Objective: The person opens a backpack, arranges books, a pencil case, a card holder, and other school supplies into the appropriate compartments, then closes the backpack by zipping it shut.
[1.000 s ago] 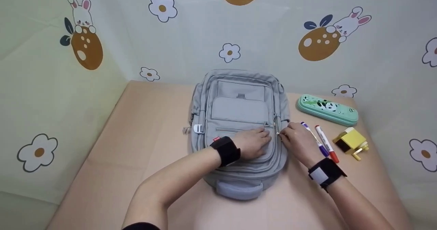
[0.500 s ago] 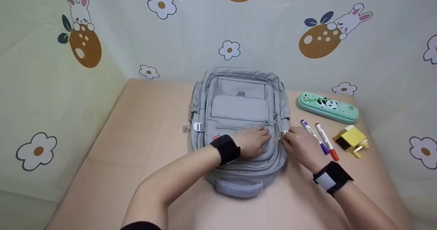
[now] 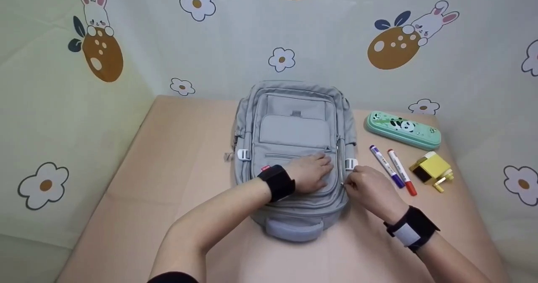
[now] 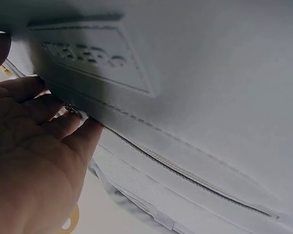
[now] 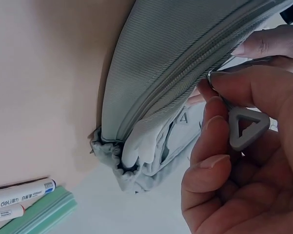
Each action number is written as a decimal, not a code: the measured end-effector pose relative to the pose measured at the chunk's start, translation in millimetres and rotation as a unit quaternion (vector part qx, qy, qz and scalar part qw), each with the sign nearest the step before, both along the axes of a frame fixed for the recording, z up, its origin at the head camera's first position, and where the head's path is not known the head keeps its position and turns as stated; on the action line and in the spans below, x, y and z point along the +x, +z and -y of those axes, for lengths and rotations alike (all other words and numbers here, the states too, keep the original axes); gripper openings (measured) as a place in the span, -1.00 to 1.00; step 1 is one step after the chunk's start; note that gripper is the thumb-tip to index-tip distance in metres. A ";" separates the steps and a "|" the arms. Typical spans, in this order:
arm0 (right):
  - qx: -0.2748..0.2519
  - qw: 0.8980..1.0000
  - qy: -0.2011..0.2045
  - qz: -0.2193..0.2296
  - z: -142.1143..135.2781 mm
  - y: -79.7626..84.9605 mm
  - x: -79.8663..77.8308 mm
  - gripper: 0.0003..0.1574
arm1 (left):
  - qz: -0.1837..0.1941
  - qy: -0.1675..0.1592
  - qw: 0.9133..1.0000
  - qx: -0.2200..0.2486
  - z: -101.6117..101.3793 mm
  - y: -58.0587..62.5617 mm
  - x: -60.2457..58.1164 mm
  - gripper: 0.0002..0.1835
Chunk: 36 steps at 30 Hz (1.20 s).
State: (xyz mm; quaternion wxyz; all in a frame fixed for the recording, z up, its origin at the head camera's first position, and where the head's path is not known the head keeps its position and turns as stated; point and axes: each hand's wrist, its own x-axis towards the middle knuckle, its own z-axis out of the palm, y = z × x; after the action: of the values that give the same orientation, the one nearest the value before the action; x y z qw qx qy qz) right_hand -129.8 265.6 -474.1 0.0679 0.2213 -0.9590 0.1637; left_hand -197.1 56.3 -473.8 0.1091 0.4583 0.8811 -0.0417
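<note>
A grey backpack (image 3: 296,131) lies on its back in the middle of the table, carry handle towards me. My left hand (image 3: 312,173) rests on its lower front pocket with fingers extended. The left wrist view has those fingers beside a pocket zipper (image 4: 185,175), under a raised label patch (image 4: 92,56). At the bag's right side, my right hand (image 3: 370,188) pinches a zipper pull between thumb and finger. Its grey triangular tab (image 5: 233,127) hangs against the curled fingers in the right wrist view. A white buckle (image 3: 351,164) shows just above that hand.
Right of the bag lie a purple-capped marker (image 3: 386,166) and a red-capped marker (image 3: 402,172). Beyond them sits a green panda pencil case (image 3: 403,130). A yellow crank sharpener (image 3: 435,169) stands near the table's right edge. Patterned cloth walls (image 3: 235,43) enclose the table.
My right hand has slid down the bag's right side towards me with the zipper pull, uncovering the white buckle. The left hand stays on the front pocket. The head view has tilted slightly.
</note>
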 end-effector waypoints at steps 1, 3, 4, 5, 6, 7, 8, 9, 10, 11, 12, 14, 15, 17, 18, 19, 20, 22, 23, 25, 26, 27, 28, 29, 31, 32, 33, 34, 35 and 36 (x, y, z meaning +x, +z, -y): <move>-0.001 1.000 -0.002 0.000 0.0 -0.2 0.2 -0.92 | 0.003 0.002 1.000 0.001 0.4 -0.1 0.2 -0.36; -0.004 1.000 -0.004 0.000 -0.2 -0.5 0.4 -0.92 | 0.007 0.005 1.000 0.005 1.2 -0.1 0.7 -0.36; -0.006 1.000 -0.005 0.001 -0.5 -0.8 0.5 -0.92 | 0.007 0.006 1.000 0.007 1.8 -0.1 1.1 -0.36; -0.008 1.000 -0.006 0.003 -0.7 -1.0 0.6 -0.91 | 0.006 0.006 1.000 0.009 2.5 -0.1 1.5 -0.36; -0.010 1.000 -0.007 0.005 -1.1 -1.3 0.7 -0.90 | 0.005 0.005 1.000 0.010 3.5 -0.1 2.1 -0.36; -0.013 1.000 -0.008 0.006 -1.3 -2.1 0.7 -0.89 | 0.002 0.004 1.000 0.013 5.0 -0.3 2.8 -0.37; -0.015 1.000 -0.009 0.005 -1.5 -2.8 0.6 -0.88 | 0.000 0.002 1.000 0.014 6.8 0.1 4.0 -0.37; -0.017 1.000 -0.010 0.004 -1.7 -3.5 0.6 -0.86 | -0.003 -0.002 1.000 0.014 8.9 0.5 5.3 -0.38; -0.020 1.000 -0.011 0.003 -1.9 -4.5 0.5 -0.85 | -0.008 -0.006 1.000 0.014 11.2 0.5 6.3 -0.38; -0.022 1.000 -0.012 0.000 -2.3 -5.5 0.4 -0.84 | -0.009 -0.008 1.000 0.015 13.7 0.7 7.8 -0.39; -0.024 1.000 -0.012 -0.003 -2.7 -6.5 0.1 -0.83 | -0.010 -0.010 1.000 0.018 16.5 0.8 9.4 -0.39; -0.026 1.000 -0.014 -0.010 -3.2 -8.0 -0.1 -0.83 | -0.005 -0.014 1.000 0.022 22.8 1.4 13.1 -0.39; -0.028 0.999 -0.017 -0.010 -3.5 -8.6 -0.1 -0.83 | 0.000 -0.016 1.000 0.024 26.3 1.8 15.0 -0.39; -0.030 0.999 -0.022 -0.012 -4.2 -9.0 0.3 -0.84 | 0.014 -0.017 0.999 0.030 33.7 2.6 19.4 -0.39; -0.031 0.999 -0.025 -0.012 -4.5 -9.3 0.5 -0.84 | 0.020 -0.018 0.999 0.032 37.5 3.2 21.6 -0.39; -0.031 0.999 -0.029 -0.012 -4.8 -9.3 0.9 -0.85 | 0.025 -0.020 0.999 0.032 41.3 4.0 23.7 -0.39; -0.032 0.999 -0.032 -0.013 -5.1 -9.5 1.3 -0.85 | 0.026 -0.021 0.999 0.032 45.0 4.5 25.8 -0.40; -0.034 0.999 -0.035 -0.015 -5.7 -9.3 2.4 -0.85 | 0.025 -0.022 0.999 0.036 51.6 5.0 30.0 -0.43; -0.035 0.999 -0.036 -0.015 -6.0 -9.4 2.8 -0.85 | 0.024 -0.022 0.999 0.042 54.6 5.3 32.0 -0.45; -0.038 0.999 -0.035 -0.015 -6.4 -8.9 4.1 -0.85 | 0.021 -0.019 0.997 0.065 58.8 5.4 35.9 -0.54; -0.039 0.999 -0.035 -0.015 -6.5 -8.6 4.7 -0.85 | 0.022 -0.019 0.996 0.080 60.5 5.2 38.0 -0.60; -0.039 0.999 -0.034 -0.014 -6.5 -8.2 5.1 -0.85 | 0.023 -0.019 0.995 0.093 62.0 5.1 40.1 -0.67; -0.039 0.999 -0.034 -0.015 -6.6 -7.9 5.5 -0.85 | 0.023 -0.021 0.994 0.103 63.0 4.9 42.1 -0.75; -0.039 0.999 -0.034 -0.014 -6.6 -7.5 5.8 -0.84 | 0.020 -0.023 0.993 0.110 63.6 4.6 43.9 -0.80; -0.038 0.999 -0.035 -0.015 -6.6 -7.0 6.4 -0.85 | 0.008 -0.031 0.993 0.111 64.3 4.0 46.9 -0.84; -0.036 0.999 -0.035 -0.017 -6.5 -6.8 6.7 -0.85 | -0.001 -0.036 0.994 0.106 64.2 3.8 48.0 -0.84; -0.033 0.999 -0.034 -0.019 -6.2 -6.8 7.0 -0.86 | -0.012 -0.040 0.994 0.100 64.0 3.4 48.8 -0.86; -0.031 0.999 -0.033 -0.021 -5.9 -6.9 7.2 -0.86 | -0.024 -0.043 0.994 0.094 63.5 3.1 49.3 -0.87; -0.029 0.999 -0.033 -0.022 -5.6 -7.1 7.5 -0.85 | -0.033 -0.046 0.995 0.088 63.0 3.0 49.7 -0.87; -0.027 0.999 -0.031 -0.024 -5.1 -7.4 7.7 -0.86 | -0.040 -0.048 0.995 0.082 62.3 2.9 49.9 -0.88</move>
State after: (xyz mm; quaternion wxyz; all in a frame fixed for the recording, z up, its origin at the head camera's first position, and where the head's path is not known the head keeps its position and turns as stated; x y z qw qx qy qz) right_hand -122.1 270.7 -481.5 0.1019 0.1930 -0.9588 0.1818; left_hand -147.3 -6.0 -470.8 0.0340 0.5051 0.8624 0.0073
